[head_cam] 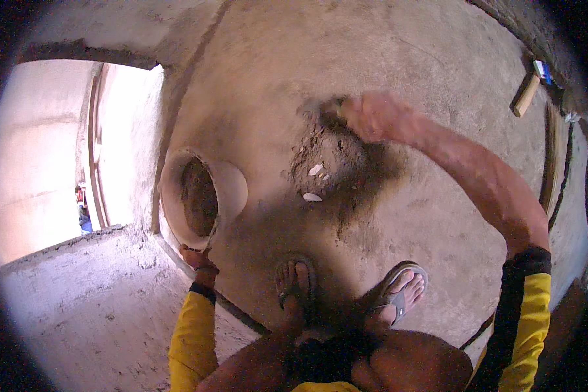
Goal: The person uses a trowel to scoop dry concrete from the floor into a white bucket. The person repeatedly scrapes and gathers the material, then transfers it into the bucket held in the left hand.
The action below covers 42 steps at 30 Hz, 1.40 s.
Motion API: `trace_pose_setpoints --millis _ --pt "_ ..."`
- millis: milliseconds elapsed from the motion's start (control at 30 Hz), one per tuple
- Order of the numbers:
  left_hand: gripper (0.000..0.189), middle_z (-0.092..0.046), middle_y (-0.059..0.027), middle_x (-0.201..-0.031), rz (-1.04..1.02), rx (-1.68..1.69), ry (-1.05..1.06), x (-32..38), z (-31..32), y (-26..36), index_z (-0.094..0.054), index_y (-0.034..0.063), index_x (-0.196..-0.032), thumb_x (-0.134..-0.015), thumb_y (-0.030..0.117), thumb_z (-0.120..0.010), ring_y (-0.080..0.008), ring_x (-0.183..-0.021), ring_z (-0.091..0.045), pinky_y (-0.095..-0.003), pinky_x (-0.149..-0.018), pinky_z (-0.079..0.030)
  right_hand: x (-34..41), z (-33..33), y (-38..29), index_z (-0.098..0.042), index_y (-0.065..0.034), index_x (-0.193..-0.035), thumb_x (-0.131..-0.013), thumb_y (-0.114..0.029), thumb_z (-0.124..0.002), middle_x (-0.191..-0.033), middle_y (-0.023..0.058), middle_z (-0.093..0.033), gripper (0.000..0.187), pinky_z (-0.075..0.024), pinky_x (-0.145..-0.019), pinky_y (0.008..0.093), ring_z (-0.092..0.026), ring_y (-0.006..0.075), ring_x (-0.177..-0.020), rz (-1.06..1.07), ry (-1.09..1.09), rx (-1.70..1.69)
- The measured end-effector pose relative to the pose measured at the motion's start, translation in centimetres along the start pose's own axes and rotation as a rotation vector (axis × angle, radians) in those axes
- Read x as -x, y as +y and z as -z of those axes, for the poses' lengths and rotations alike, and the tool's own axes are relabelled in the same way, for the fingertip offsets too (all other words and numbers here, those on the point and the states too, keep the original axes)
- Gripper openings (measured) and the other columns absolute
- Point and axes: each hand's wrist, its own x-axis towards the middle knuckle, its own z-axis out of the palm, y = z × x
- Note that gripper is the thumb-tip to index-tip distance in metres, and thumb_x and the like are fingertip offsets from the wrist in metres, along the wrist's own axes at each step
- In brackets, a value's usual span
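My left hand (197, 258) grips the near rim of a pale bucket (232, 188), which leans over on the floor. Brown dirt or debris shows inside the bucket's mouth. To the right of the bucket, a low heap of loose dirt and rubble (330, 159) lies on the floor, with a few white chips (312, 197) in it. My right hand (372, 115) is stretched out to the far edge of this heap, its fingers bent downward. Motion blur and a dark patch at the fingertips hide whether it holds anything.
A rough concrete floor (451, 206) spreads around my sandalled feet (406, 289). On the left, a bright opening (44, 157) breaks the rough wall (93, 294). Near the right wall lie a piece of wood (526, 95), a blue-and-white item (543, 72) and a long wooden strip (551, 161).
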Motion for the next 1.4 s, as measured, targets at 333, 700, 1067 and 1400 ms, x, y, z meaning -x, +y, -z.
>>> trace_pose_setpoints --millis 333,700,1067,1400 --pt "0.059 -0.066 -0.0154 -0.091 0.449 -0.42 -0.136 -0.5 1.5 7.1 -0.051 0.0097 -0.117 -0.099 0.059 -0.024 -0.0323 -0.067 -0.065 -0.0484 -0.056 -0.055 5.3 4.8 -3.0 -0.063 -0.0121 -0.095 -0.09 -0.028 -0.055 -0.073 0.0129 -0.067 0.018 -0.0513 -0.056 0.0485 -0.065 0.0359 -0.065 -0.362 0.4 -0.073" --pt "0.104 -0.055 -0.0187 -0.136 0.405 -0.515 -0.334 -8.2 5.4 7.8 -0.04 0.0074 -0.147 -0.084 0.087 -0.016 -0.0394 -0.11 -0.059 -0.0573 -0.082 -0.053 11.4 3.4 -8.7 -0.062 -0.011 -0.103 -0.096 -0.032 -0.051 -0.074 0.0175 -0.066 0.024 -0.0526 -0.054 0.0508 -0.067 0.0341 -0.065 -0.149 -0.112 -0.065" --pt "0.09 -0.053 -0.0126 -0.142 0.31 0.067 -0.276 -9.3 0.6 2.7 -0.042 0.0063 -0.147 -0.095 0.075 -0.017 -0.0326 -0.129 -0.05 -0.0443 -0.109 -0.039 6.8 -0.6 -3.5 -0.059 -0.0147 -0.113 -0.097 -0.036 -0.051 -0.083 0.0112 -0.068 0.028 -0.0533 -0.063 0.0527 -0.068 0.0332 -0.071 0.001 0.322 0.248" --pt "0.086 -0.055 -0.014 -0.139 0.196 0.151 -0.135 -9.0 -1.0 2.8 -0.045 0.0028 -0.144 -0.098 0.07 -0.016 -0.0314 -0.127 -0.052 -0.0419 -0.11 -0.036 -2.5 2.9 -1.3 -0.062 -0.0102 -0.108 -0.094 -0.032 -0.053 -0.084 0.0181 -0.07 0.028 -0.0535 -0.064 0.0528 -0.068 0.0405 -0.074 -0.354 0.376 0.101"
